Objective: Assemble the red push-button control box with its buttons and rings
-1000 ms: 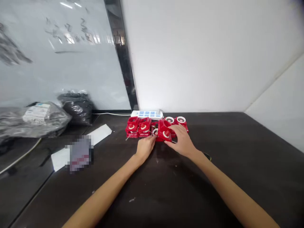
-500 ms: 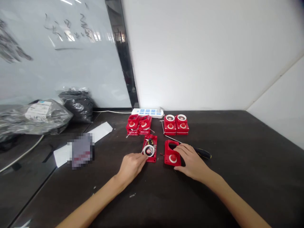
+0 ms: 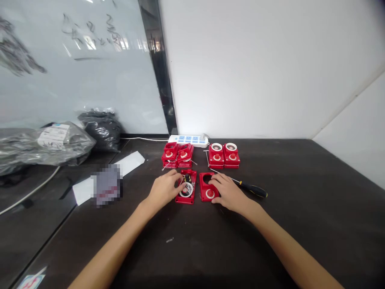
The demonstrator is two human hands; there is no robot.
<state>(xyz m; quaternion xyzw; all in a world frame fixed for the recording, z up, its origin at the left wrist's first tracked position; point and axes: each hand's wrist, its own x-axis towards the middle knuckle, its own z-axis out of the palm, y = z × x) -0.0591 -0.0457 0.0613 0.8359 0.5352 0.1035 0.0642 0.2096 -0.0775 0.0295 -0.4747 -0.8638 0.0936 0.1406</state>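
A person's left hand, thumb and fingers spread, reaches over an open, rectangular red plastic housing with a white ring on a dark worktop, while the right hand pinches the right edge of a rectangular red plastic cover just beside it.

Backed by plain white walls; furnished with a dark tabletop; bordered at left by a glossy whiteboard, marked with handwriting, dark-edged, reflecting bright lights.
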